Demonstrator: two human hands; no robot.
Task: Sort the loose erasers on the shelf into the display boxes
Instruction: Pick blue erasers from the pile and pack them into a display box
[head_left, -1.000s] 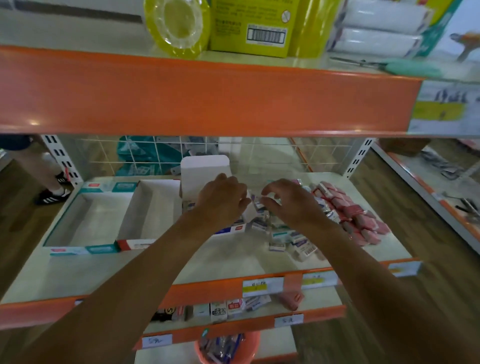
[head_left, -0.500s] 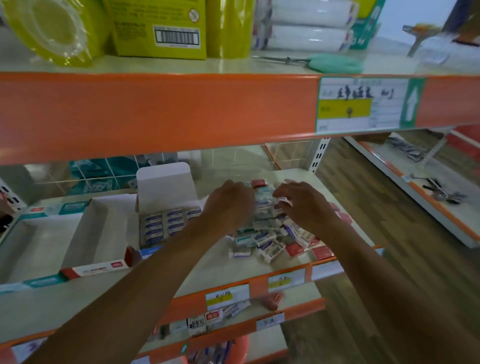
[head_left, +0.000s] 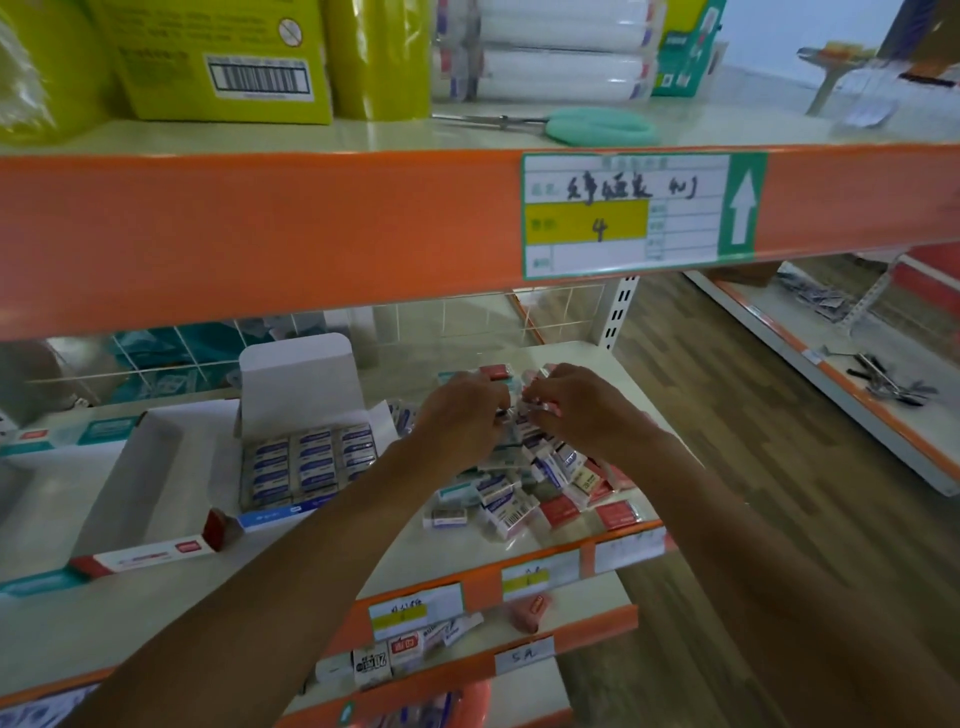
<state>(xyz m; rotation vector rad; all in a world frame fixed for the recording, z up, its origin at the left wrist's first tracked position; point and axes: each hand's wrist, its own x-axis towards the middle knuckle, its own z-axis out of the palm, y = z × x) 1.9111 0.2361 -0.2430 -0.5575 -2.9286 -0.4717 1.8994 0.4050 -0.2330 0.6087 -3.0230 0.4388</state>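
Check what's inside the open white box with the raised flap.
Packed blue-striped erasers fill the box; anything beneath that top layer is covered.

Dim, soft picture (edges bowed), brighter at upper right.

High above the fingers (head_left: 491, 402), a "4" was read on the yellow field of the shelf label (head_left: 623, 215), and a white up-arrow was seen on its green band; the handwriting over it could not be made out. Below the fingers, "20" was spotted on a white eraser (head_left: 375, 663) and a handwritten "5" on a tag (head_left: 523, 659).
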